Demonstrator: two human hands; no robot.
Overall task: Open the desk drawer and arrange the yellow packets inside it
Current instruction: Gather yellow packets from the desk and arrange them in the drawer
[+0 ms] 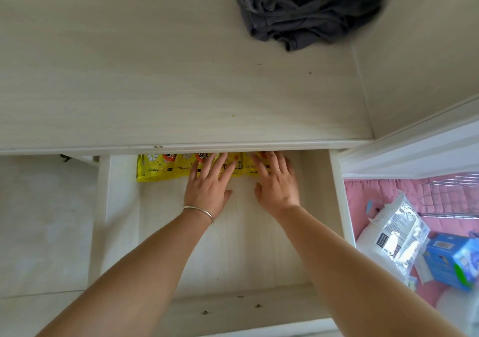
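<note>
Yellow packets (166, 168) sit in a row along the far end of the open drawer (334, 194), their top edges tucked under the lip of the desk (155, 77). They lie side by side, overlapping a little, with dark print and cartoon pictures on their fronts. Both hands are down on the row now. The left hand (207, 186) lies flat, fingers spread wide, palm down on the middle packets; it grips nothing, only presses. A thin silver bangle (198, 212) circles that wrist. The right hand (276, 184) is flat too, fingers splayed over the rightmost packets, thumb out to the side, nothing grasped. The two hands are near each other but not touching. In front of the packets the drawer floor is bare pale wood, with both forearms reaching in across it. Up on the desk, at the far edge, a crumpled dark grey cloth (298, 13) lies well apart from the drawer. To the right of the drawer, lower down, a pink surface (375, 189) carries a white plastic pack (396, 233), a blue box (451, 261) and a wire rack (451, 194).
</note>
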